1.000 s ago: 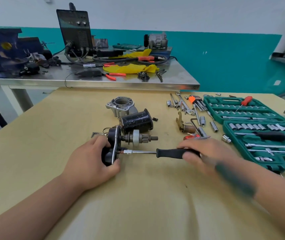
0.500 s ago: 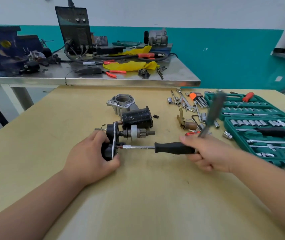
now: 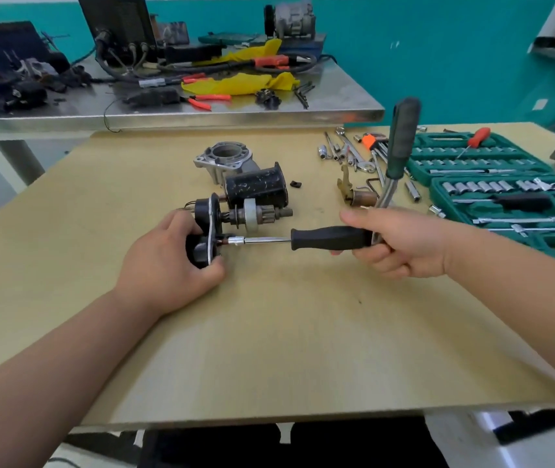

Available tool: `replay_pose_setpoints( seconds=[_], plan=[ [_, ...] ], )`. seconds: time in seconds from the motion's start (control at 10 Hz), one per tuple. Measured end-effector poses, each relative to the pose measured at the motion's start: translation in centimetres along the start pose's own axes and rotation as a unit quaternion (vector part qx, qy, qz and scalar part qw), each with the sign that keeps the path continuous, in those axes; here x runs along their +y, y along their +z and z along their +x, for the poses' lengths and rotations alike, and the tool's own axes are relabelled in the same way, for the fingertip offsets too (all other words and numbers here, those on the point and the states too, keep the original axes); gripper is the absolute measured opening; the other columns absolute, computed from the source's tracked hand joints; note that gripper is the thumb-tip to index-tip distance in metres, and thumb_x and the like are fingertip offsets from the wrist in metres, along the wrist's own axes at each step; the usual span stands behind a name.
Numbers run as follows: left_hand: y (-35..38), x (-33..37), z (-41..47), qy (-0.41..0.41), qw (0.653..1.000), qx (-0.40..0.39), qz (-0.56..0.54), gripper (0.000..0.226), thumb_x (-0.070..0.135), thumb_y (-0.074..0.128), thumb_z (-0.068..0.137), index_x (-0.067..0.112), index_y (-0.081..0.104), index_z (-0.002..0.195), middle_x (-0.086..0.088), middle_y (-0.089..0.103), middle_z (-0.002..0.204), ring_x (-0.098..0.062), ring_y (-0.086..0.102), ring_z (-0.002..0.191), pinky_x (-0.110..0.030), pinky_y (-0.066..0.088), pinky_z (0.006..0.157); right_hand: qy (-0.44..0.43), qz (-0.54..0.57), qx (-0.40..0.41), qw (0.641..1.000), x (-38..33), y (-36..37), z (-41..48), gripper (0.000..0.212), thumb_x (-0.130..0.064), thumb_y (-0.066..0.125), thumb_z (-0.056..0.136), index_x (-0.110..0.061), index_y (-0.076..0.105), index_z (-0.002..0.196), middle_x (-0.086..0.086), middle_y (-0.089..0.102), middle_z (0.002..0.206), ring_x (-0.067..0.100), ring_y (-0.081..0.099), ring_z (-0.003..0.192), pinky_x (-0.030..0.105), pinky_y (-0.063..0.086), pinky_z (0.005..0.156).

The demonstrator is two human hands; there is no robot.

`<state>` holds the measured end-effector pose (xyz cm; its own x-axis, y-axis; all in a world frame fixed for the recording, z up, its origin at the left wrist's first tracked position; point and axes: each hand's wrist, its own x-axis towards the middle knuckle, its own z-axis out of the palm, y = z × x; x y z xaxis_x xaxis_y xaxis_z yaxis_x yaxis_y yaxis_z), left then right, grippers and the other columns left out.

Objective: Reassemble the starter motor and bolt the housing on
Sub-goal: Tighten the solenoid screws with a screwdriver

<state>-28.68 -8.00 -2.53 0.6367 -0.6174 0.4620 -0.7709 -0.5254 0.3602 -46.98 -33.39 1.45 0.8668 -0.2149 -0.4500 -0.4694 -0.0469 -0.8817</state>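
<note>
L hand [image 3: 168, 265]: clamps starter end plate [image 3: 209, 214], frame ctr; prob. heavy, rigid metal assy.
R hand [image 3: 400, 244]: wraps spinner-driver grip [image 3: 326, 238] plus ratchet [image 3: 402, 140].

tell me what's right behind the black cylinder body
The grey cast housing sits just behind the black cylinder body, its round bore showing. The cylinder covers the housing's near lower right part, so whether they touch cannot be told.
</note>
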Motion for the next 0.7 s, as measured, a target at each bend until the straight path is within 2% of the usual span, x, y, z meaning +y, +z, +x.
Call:
replay_pose_setpoints(
  seconds=[0.1, 0.2, 0.3, 0.4, 0.5, 0.6, 0.7],
  plan=[
    [0.0, 0.2, 0.0, 0.003, 1.0, -0.006, -0.005, 0.039, 0.049, 0.058, 0.058, 0.025, 0.043, 0.085, 0.011, 0.045, 0.085, -0.021, 0.047, 0.068, -0.029, 0.036, 0.062, -0.178, -0.354, 0.147, 0.906, 0.8, 0.5, -0.6, 0.047, -0.062, 0.044, 0.085, -0.023, 0.067, 0.099, -0.009, 0.057, 0.066, 0.014, 0.053, 0.054, 0.018, 0.041, 0.047],
    [-0.1, 0.3, 0.0, -0.002, 1.0, -0.009, -0.017, 0.038, 0.048, 0.059, 0.059, 0.025, 0.043, 0.085, 0.01, 0.045, 0.086, -0.021, 0.047, 0.069, -0.029, 0.036, 0.062, -0.358, -0.635, 0.21, 0.652, 1.4, -0.3, -0.3, 0.046, -0.059, 0.044, 0.088, -0.024, 0.063, 0.111, -0.014, 0.062, 0.077, 0.014, 0.059, 0.063, 0.017, 0.041, 0.051],
    [-0.1, 0.3, 0.1, -0.009, 1.0, -0.005, -0.016, 0.038, 0.047, 0.059, 0.06, 0.024, 0.044, 0.086, 0.009, 0.045, 0.086, -0.022, 0.047, 0.069, -0.029, 0.034, 0.062, -0.194, -0.296, 0.126, 0.927, 1.2, 0.2, 0.1, 0.027, -0.052, 0.052, 0.089, -0.028, 0.065, 0.084, -0.014, 0.046, 0.061, 0.012, 0.046, 0.055, 0.019, 0.03, 0.048],
    [-0.2, 0.2, 0.1, -0.009, 1.0, -0.002, -0.005, 0.037, 0.045, 0.063, 0.062, 0.023, 0.044, 0.086, 0.01, 0.045, 0.085, -0.022, 0.047, 0.069, -0.029, 0.034, 0.062, -0.011, 0.012, -0.011, 1.0, 0.8, 0.2, -0.1, 0.05, -0.06, 0.059, 0.071, -0.015, 0.073, 0.087, -0.004, 0.029, 0.054, 0.01, 0.02, 0.04, 0.021, 0.02, 0.036],
    [0.0, 0.1, 0.0, -0.006, 1.0, -0.006, 0.005, 0.038, 0.035, 0.076, 0.066, 0.024, 0.045, 0.085, 0.012, 0.045, 0.084, -0.02, 0.047, 0.067, -0.028, 0.033, 0.06, -0.04, -0.125, 0.044, 0.99, 0.4, 0.4, -0.7, 0.058, -0.073, 0.055, 0.067, -0.021, 0.067, 0.09, -0.003, 0.041, 0.056, 0.011, 0.035, 0.042, 0.02, 0.03, 0.036],
    [0.1, 0.2, 0.0, -0.005, 1.0, -0.005, 0.002, 0.037, 0.039, 0.073, 0.064, 0.025, 0.045, 0.085, 0.013, 0.045, 0.083, -0.018, 0.047, 0.066, -0.027, 0.031, 0.057, -0.307, -0.614, 0.205, 0.697, 0.5, -0.4, -0.7, 0.052, -0.067, 0.038, 0.086, -0.027, 0.063, 0.108, -0.007, 0.065, 0.078, 0.008, 0.058, 0.061, 0.02, 0.046, 0.05],
    [0.1, 0.2, 0.1, -0.009, 1.0, -0.004, -0.003, 0.037, 0.043, 0.069, 0.063, 0.026, 0.044, 0.085, 0.013, 0.045, 0.084, -0.018, 0.046, 0.066, -0.027, 0.03, 0.057, -0.345, -0.586, 0.173, 0.713, 0.4, -0.2, -0.4, 0.051, -0.064, 0.036, 0.091, -0.025, 0.063, 0.109, -0.022, 0.057, 0.074, -0.004, 0.053, 0.06, 0.019, 0.048, 0.055]
  ],
)
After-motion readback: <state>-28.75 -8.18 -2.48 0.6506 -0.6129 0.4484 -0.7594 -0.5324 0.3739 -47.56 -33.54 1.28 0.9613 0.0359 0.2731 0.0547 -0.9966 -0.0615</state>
